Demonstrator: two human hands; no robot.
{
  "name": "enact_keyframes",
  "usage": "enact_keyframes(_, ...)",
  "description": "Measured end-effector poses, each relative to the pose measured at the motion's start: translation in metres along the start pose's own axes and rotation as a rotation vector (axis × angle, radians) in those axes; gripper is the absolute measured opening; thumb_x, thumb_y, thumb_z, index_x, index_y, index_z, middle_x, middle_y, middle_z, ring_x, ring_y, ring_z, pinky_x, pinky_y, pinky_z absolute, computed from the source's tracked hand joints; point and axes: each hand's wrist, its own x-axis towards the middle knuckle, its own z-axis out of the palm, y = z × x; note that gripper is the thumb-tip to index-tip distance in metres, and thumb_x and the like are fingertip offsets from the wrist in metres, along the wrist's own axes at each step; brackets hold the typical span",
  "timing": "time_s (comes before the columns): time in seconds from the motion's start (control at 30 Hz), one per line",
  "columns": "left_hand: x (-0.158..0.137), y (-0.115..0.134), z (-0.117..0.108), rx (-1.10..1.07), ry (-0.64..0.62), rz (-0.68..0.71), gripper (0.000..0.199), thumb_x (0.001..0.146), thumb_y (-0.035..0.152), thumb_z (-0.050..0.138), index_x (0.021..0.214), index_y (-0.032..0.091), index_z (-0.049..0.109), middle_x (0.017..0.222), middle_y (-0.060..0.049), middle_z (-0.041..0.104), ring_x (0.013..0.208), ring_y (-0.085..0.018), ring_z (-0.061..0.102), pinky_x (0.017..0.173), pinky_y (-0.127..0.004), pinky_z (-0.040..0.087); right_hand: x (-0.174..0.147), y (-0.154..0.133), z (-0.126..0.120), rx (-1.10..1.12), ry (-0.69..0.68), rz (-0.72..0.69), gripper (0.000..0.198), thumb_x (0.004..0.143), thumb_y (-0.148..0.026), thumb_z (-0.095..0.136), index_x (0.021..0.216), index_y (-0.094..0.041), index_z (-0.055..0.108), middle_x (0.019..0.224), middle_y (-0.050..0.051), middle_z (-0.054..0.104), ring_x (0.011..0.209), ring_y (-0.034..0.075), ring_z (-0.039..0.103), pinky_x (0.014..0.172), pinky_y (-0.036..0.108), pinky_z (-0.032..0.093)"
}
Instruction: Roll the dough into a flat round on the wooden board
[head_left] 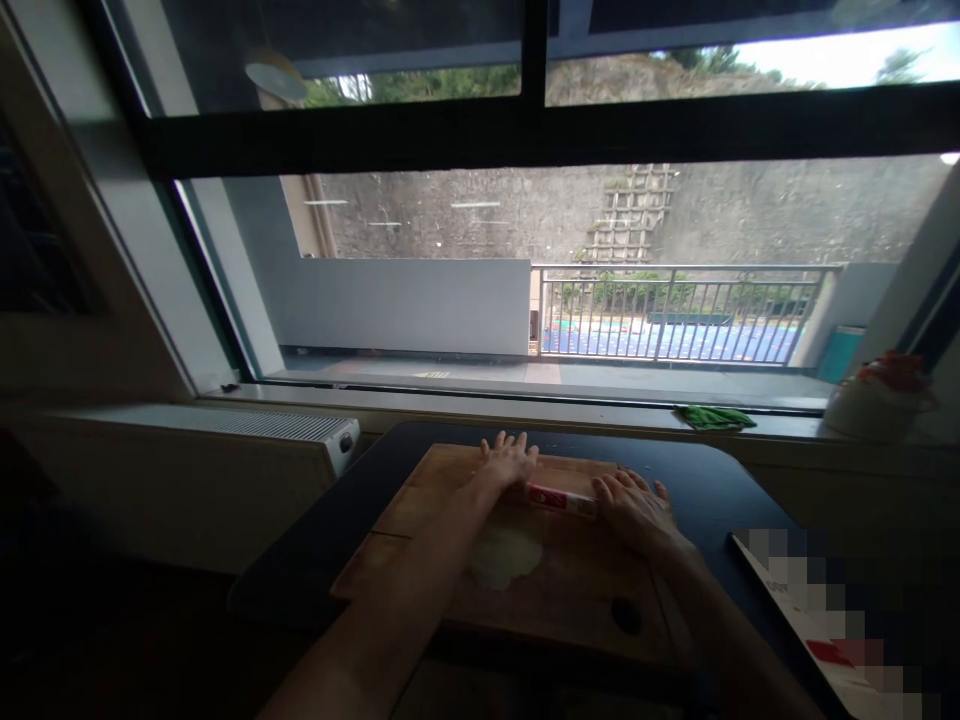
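Toward the far edge of the bench (705, 480), the labelled roller (562, 501) is covered endwise by the left hand (510, 463) and right hand (636, 503), fingers spread, its long axis laid crosswise beyond the pale flat sheet (508, 555).

"00" marks the pale panel (806, 625) — the red label (559, 499) is unreadable.

At lower centre I count my 2 hands (510, 464) (637, 507), 1 red-labelled tube (559, 499), 1 pale flat piece (506, 555) and 1 board (577, 605), plus 1 green cloth (714, 417) at right.
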Motion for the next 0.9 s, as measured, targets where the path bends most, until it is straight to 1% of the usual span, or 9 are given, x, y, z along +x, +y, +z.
enact_keyframes(0.1, -0.028, 0.0, 0.003, -0.007, 0.028, -0.005, 0.06, 0.092, 0.05, 0.016, 0.142, 0.019, 0.027, 0.146, -0.009, 0.03, 0.137, -0.029, 0.013, 0.107, -0.058, 0.008, -0.025, -0.004, 0.004, 0.002, 0.023, 0.022, 0.05, 0.094, -0.045, 0.016, 0.12, -0.024, 0.054, 0.134, 0.006, 0.048, 0.13, 0.027, 0.03, 0.102, 0.056, 0.018)
enact_keyframes(0.2, -0.076, -0.002, 0.008, 0.03, 0.131, 0.041, 0.057, 0.092, 0.049, 0.018, 0.141, 0.023, 0.03, 0.147, -0.005, 0.03, 0.138, -0.026, 0.012, 0.11, -0.053, 0.001, -0.062, -0.006, 0.008, 0.012, 0.099, -0.045, 0.049, 0.093, -0.043, 0.023, 0.131, -0.02, 0.044, 0.138, 0.007, 0.043, 0.133, 0.026, 0.025, 0.105, 0.05, 0.016)
enact_keyframes(0.33, -0.115, -0.006, 0.009, 0.075, 0.232, 0.098, 0.053, 0.093, 0.045, 0.016, 0.14, 0.027, 0.031, 0.147, 0.001, 0.029, 0.138, -0.024, 0.011, 0.111, -0.047, -0.002, -0.093, -0.001, 0.0, 0.068, 0.15, -0.246, 0.04, 0.09, -0.027, 0.035, 0.13, -0.024, 0.043, 0.122, 0.006, 0.056, 0.118, 0.023, 0.044, 0.101, 0.045, 0.027)
enact_keyframes(0.4, -0.103, -0.007, 0.006, 0.054, 0.19, 0.083, 0.055, 0.092, 0.047, 0.015, 0.141, 0.026, 0.03, 0.147, 0.0, 0.029, 0.138, -0.024, 0.011, 0.111, -0.047, 0.0, -0.094, 0.001, -0.012, 0.114, 0.108, -0.284, 0.035, 0.09, -0.025, 0.038, 0.123, -0.027, 0.047, 0.107, 0.004, 0.061, 0.099, 0.021, 0.055, 0.09, 0.039, 0.037)
enact_keyframes(0.47, -0.071, -0.003, 0.001, 0.01, 0.084, 0.024, 0.058, 0.091, 0.049, 0.014, 0.141, 0.023, 0.029, 0.147, -0.003, 0.03, 0.138, -0.024, 0.012, 0.11, -0.049, 0.004, -0.089, 0.002, -0.025, 0.164, 0.057, -0.276, 0.026, 0.09, -0.026, 0.039, 0.112, -0.028, 0.052, 0.095, 0.002, 0.062, 0.085, 0.018, 0.059, 0.075, 0.031, 0.043)
enact_keyframes(0.57, -0.02, 0.008, -0.007, -0.041, -0.031, -0.053, 0.061, 0.09, 0.05, 0.011, 0.14, 0.021, 0.032, 0.143, -0.006, 0.036, 0.135, -0.026, 0.022, 0.107, -0.053, 0.016, -0.084, 0.004, -0.031, 0.234, 0.001, -0.258, 0.023, 0.089, -0.025, 0.039, 0.106, -0.031, 0.052, 0.091, -0.001, 0.062, 0.075, 0.015, 0.06, 0.061, 0.025, 0.042)
enact_keyframes(0.63, -0.003, 0.012, -0.007, -0.049, -0.023, -0.055, 0.061, 0.09, 0.049, 0.01, 0.14, 0.02, 0.032, 0.142, -0.006, 0.039, 0.135, -0.026, 0.023, 0.107, -0.053, 0.017, -0.086, 0.006, -0.026, 0.245, 0.008, -0.274, 0.031, 0.087, -0.022, 0.04, 0.114, -0.034, 0.048, 0.095, -0.001, 0.062, 0.076, 0.014, 0.061, 0.061, 0.025, 0.042)
enact_keyframes(0.7, -0.009, 0.01, -0.003, -0.042, -0.002, -0.024, 0.06, 0.091, 0.049, 0.011, 0.141, 0.022, 0.03, 0.144, -0.003, 0.036, 0.137, -0.024, 0.017, 0.109, -0.051, 0.01, -0.093, 0.007, -0.019, 0.21, 0.035, -0.305, 0.039, 0.085, -0.021, 0.043, 0.121, -0.035, 0.044, 0.097, 0.0, 0.061, 0.079, 0.016, 0.06, 0.064, 0.026, 0.043)
enact_keyframes(0.9, -0.074, -0.017, 0.002, 0.054, 0.032, 0.085, 0.054, 0.093, 0.045, 0.012, 0.139, 0.027, 0.032, 0.147, 0.0, 0.029, 0.138, -0.026, 0.013, 0.109, -0.054, 0.005, -0.115, -0.005, -0.022, 0.151, 0.053, -0.329, 0.036, 0.086, -0.022, 0.046, 0.119, -0.035, 0.048, 0.093, 0.001, 0.061, 0.08, 0.019, 0.059, 0.067, 0.03, 0.043)
